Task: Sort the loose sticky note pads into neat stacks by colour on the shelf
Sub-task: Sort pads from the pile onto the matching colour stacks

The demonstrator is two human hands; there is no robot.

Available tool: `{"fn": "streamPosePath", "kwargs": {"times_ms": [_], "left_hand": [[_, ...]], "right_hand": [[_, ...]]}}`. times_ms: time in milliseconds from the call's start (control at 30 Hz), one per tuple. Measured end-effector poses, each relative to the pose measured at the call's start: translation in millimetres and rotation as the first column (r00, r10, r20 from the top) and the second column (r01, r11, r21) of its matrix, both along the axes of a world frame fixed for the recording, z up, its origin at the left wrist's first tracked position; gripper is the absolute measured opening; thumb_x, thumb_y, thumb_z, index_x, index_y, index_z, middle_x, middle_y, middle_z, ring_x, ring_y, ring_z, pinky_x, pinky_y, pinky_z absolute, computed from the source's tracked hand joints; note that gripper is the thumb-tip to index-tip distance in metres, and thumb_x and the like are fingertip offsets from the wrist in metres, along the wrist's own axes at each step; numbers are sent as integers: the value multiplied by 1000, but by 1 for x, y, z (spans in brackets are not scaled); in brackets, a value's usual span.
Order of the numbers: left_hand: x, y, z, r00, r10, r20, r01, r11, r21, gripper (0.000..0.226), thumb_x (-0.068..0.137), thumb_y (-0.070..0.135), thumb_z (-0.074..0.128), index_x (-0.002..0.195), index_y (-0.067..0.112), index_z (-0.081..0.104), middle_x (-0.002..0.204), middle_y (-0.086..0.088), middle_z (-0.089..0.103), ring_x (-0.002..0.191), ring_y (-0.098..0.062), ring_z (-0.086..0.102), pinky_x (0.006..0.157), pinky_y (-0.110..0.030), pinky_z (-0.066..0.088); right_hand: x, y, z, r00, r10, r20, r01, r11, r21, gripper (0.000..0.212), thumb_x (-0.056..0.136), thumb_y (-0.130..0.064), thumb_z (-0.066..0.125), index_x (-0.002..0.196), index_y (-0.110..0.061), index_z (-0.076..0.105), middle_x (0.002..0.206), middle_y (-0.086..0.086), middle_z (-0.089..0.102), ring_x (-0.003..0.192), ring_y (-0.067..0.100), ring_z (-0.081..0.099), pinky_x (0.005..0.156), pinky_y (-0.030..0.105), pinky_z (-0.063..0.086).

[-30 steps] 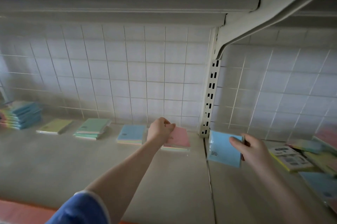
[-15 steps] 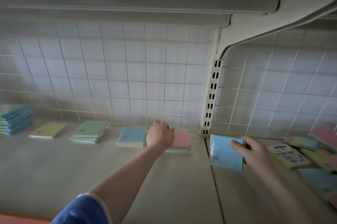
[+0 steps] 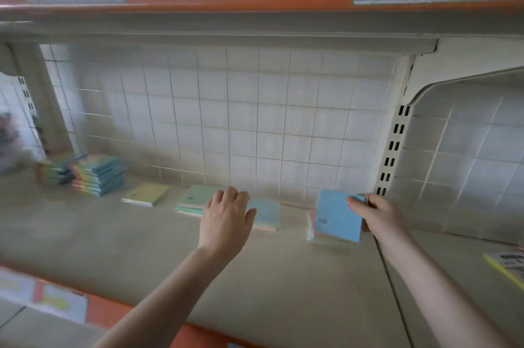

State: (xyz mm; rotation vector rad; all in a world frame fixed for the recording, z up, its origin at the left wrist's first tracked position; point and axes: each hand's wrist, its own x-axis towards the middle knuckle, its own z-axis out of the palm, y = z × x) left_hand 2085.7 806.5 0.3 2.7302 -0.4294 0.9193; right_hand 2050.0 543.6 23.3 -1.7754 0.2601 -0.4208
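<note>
The right hand (image 3: pixel 378 216) is pinching a blue pad (image 3: pixel 337 216) just right of the blue stack (image 3: pixel 265 214); the left hand (image 3: pixel 225 218) is hovering open there. Careless placement could leave it crooked.

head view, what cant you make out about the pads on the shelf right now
- Pink pad, head view: mostly hidden behind the blue pad the right hand holds; its stack height is unreadable.
- Blue pad's small print: too small.
- Yellow pad: cut off by the right edge.
- Far-left stacks: motion-blurred, count unclear.
- Left hand: contact with the light blue stack unclear.
</note>
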Motion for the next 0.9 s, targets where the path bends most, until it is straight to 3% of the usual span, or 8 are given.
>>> {"fn": "streamPosePath", "kwargs": {"times_ms": [167,267,367,500,633,767,900], "left_hand": [[-19,52,-16,989,126,-81,-128,992,-20,28,66,30,83,86,16,67,82,-4,62,74,-28,62,60,-37,52],[-27,72,-26,973,184,-136,-187,982,-8,31,62,31,85,85,17,68,81,-3,63,73,-27,63,59,-37,52],[-31,82,-30,954,200,-222,-220,973,-72,29,69,32,80,90,16,68,87,-4,63,82,-29,63,68,-38,52],[-30,82,-32,956,197,-219,-215,975,-61,26,72,33,77,89,16,67,88,-4,62,83,-29,62,68,-37,51],[-26,80,-33,951,192,-241,-220,971,-97,33,92,41,50,116,20,56,117,0,53,114,-23,48,93,-32,39],[-24,79,-33,945,171,-279,-202,976,-86,34,94,45,43,120,25,50,123,4,48,119,-18,42,96,-27,34],[-23,78,-34,935,165,-314,-200,976,-83,34,94,45,42,121,25,49,123,4,47,119,-17,41,97,-27,33]], "right_hand": [[35,58,5,995,95,-28,-94,995,41,11,88,-12,63,81,-5,59,73,11,55,59,19,48,50,22,37],[58,89,3,989,147,-34,-145,988,57,13,86,-9,64,75,-8,57,71,12,54,57,19,47,53,25,35],[80,112,-1,983,172,-66,-169,985,45,12,85,-8,65,75,-7,57,71,11,54,60,20,49,54,24,37],[103,125,-13,984,136,-119,-136,991,8,17,83,-12,67,70,-9,57,73,11,56,61,20,51,54,24,39],[116,125,-25,987,34,-159,-69,974,-217,22,80,-23,69,69,-9,57,59,4,50,59,21,46,56,27,33],[117,121,-32,978,-50,-203,-46,896,-442,30,85,-29,64,65,-10,53,60,4,48,67,23,48,51,30,27],[119,121,-37,963,-53,-264,-115,805,-582,30,90,-34,57,84,-6,64,78,10,56,81,27,56,61,28,30]]}}
